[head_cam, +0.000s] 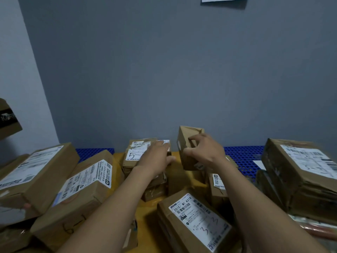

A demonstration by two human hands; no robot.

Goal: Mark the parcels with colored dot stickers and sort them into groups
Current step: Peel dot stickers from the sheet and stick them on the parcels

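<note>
**Grey wall, yellow worktop: one small parcel lifted**

Grey wall backs a yellow worktop crowded with cardboard parcels. The small parcel is off the surface and tilted, held in the right-hand grip: fingers curl over its upper face and the thumb presses its near side. Just beside it, the left-hand grip lies with fingers stretched out flat on the "5" parcel, which tops a short stack; it clasps nothing.

Below the raised parcel, the "501E" parcel lies nearest the camera. Two long parcels lean against one another at the left. A large parcel sits on a pile at the right. A blue perforated mat runs along the wall behind the parcels.
</note>
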